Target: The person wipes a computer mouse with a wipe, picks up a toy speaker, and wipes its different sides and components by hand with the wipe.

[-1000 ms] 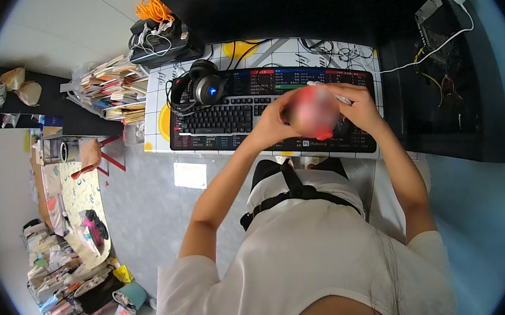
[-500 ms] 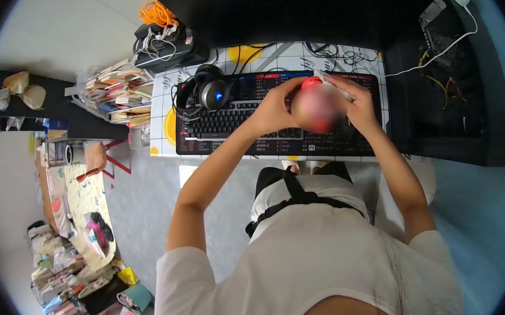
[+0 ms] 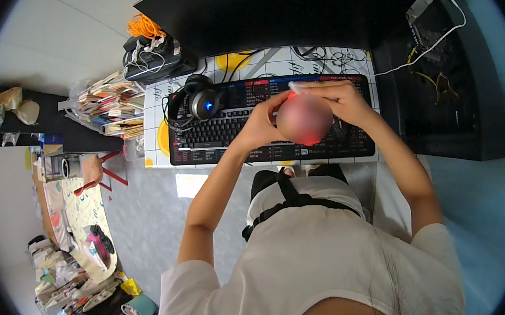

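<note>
Cupping the blurry red thing [image 3: 305, 119] over the mat [image 3: 349, 146] with left hand [image 3: 258, 126] fingers, while right hand [image 3: 347, 103] fingers, gripping something white [image 3: 300, 86], just slid farther across its top, so now both hands nearly meet there.

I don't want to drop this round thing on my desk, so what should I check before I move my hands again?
1. Left hand against the red round object: ok.
2. Right hand at the object, fingers over the white piece: ok.
3. Headphones apart from both hands: ok.
4. Keyboard covered in case of a drop: not ok, its keys are bare.
5. Object's surface free of marks: cannot tell, it is blurred.
6. Grip firm enough: cannot tell.
</note>
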`<move>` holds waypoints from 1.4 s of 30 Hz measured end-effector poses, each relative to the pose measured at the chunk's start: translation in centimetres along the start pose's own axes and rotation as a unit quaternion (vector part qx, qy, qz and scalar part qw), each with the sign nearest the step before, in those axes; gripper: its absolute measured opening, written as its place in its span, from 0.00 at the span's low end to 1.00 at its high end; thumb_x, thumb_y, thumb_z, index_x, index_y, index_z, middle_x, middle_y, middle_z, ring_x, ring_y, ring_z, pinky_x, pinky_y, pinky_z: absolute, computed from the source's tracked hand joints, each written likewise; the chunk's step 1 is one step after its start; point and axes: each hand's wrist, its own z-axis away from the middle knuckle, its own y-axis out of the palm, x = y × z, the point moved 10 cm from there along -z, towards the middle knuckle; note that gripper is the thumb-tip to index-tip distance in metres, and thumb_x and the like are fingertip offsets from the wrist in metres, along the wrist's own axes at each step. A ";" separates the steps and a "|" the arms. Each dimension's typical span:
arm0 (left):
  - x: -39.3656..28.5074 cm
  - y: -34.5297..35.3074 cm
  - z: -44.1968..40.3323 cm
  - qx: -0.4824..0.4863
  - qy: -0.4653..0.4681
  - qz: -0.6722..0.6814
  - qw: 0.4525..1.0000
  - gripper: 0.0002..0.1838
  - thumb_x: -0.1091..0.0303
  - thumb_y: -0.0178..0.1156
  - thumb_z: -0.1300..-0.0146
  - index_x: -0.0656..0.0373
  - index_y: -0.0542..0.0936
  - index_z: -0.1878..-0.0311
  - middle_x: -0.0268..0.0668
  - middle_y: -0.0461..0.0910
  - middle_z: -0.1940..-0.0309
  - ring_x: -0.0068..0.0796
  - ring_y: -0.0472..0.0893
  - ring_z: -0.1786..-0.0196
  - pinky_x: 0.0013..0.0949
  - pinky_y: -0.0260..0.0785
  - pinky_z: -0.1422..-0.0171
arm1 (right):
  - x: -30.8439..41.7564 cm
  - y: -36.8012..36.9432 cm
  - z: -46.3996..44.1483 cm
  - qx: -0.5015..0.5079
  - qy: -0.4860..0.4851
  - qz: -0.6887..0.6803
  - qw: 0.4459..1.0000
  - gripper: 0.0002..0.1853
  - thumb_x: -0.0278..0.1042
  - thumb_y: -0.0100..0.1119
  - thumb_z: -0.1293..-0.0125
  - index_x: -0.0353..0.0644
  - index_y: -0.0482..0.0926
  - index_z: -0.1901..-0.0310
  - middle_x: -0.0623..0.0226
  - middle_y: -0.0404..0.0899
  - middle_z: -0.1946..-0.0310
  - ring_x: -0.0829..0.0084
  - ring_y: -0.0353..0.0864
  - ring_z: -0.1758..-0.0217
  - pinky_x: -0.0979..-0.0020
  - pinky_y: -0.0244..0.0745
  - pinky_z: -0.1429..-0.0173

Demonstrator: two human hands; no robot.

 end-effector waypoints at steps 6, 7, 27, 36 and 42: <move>-0.1 -0.1 0.4 -0.042 -0.019 0.001 0.999 0.43 0.68 0.76 0.64 0.64 0.69 0.40 0.35 0.75 0.49 0.23 0.74 0.50 0.29 0.68 0.44 | -0.5 -0.6 1.0 -0.001 0.065 0.008 0.998 0.17 0.19 0.55 0.43 0.41 0.79 0.51 0.62 0.77 0.46 0.75 0.82 0.58 0.76 0.78 0.59; 0.0 -0.5 0.4 -0.066 -0.004 0.012 0.998 0.42 0.68 0.75 0.64 0.64 0.69 0.41 0.35 0.76 0.50 0.23 0.75 0.50 0.28 0.68 0.45 | -0.8 -0.6 1.7 -0.001 0.064 0.010 0.998 0.17 0.19 0.55 0.43 0.41 0.79 0.51 0.62 0.77 0.46 0.75 0.82 0.58 0.76 0.78 0.59; 2.2 0.6 1.4 -0.043 -0.101 0.092 0.990 0.33 0.66 0.72 0.61 0.65 0.74 0.47 0.32 0.79 0.61 0.19 0.76 0.60 0.24 0.69 0.53 | 5.0 0.1 0.7 0.157 -0.089 0.242 0.953 0.09 0.24 0.58 0.50 0.42 0.79 0.64 0.63 0.69 0.59 0.62 0.70 0.54 0.67 0.71 0.51; 4.2 1.2 1.8 -0.055 -0.087 0.175 0.979 0.31 0.70 0.71 0.63 0.64 0.75 0.50 0.33 0.78 0.61 0.19 0.76 0.59 0.25 0.68 0.52 | 5.9 -0.5 2.2 0.100 -0.104 0.236 0.961 0.12 0.22 0.58 0.51 0.38 0.78 0.61 0.60 0.67 0.63 0.60 0.70 0.58 0.67 0.71 0.56; 4.8 1.2 2.2 -0.070 -0.090 0.233 0.966 0.31 0.71 0.71 0.60 0.64 0.74 0.48 0.35 0.78 0.57 0.24 0.77 0.55 0.28 0.70 0.49 | 5.3 -1.6 3.4 0.093 -0.059 0.145 0.983 0.10 0.20 0.60 0.49 0.37 0.78 0.62 0.61 0.68 0.65 0.62 0.71 0.60 0.68 0.71 0.57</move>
